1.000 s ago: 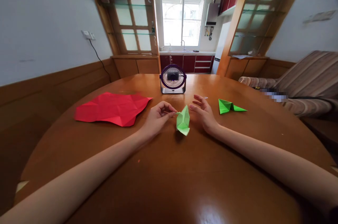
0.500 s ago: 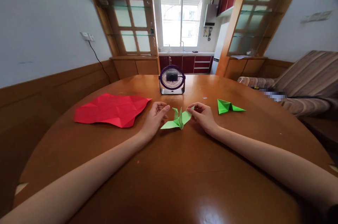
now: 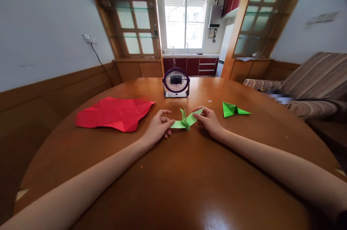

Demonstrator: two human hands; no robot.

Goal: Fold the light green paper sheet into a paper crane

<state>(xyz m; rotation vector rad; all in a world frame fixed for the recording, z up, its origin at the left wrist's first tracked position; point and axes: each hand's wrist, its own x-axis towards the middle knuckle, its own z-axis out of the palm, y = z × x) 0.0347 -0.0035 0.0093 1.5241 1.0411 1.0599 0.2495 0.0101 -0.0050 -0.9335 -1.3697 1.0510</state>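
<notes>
A light green folded paper figure (image 3: 185,121) lies on the round wooden table (image 3: 173,172) between my hands, its two flaps spread left and right and thin points standing up in the middle. My left hand (image 3: 157,127) pinches the tip of the left flap with thumb and fingers. On the other side, my right hand (image 3: 208,119) pinches the right flap tip. Both forearms rest along the tabletop.
A creased red paper sheet (image 3: 115,113) lies to the left. A second, darker green folded paper piece (image 3: 233,109) sits to the right. A small purple desk fan (image 3: 176,82) stands behind the hands. A striped sofa (image 3: 314,82) is at right.
A second ago the green figure stood folded narrow, held by my left hand alone. Now both hands hold its flap tips, pulled apart and lower to the table.
</notes>
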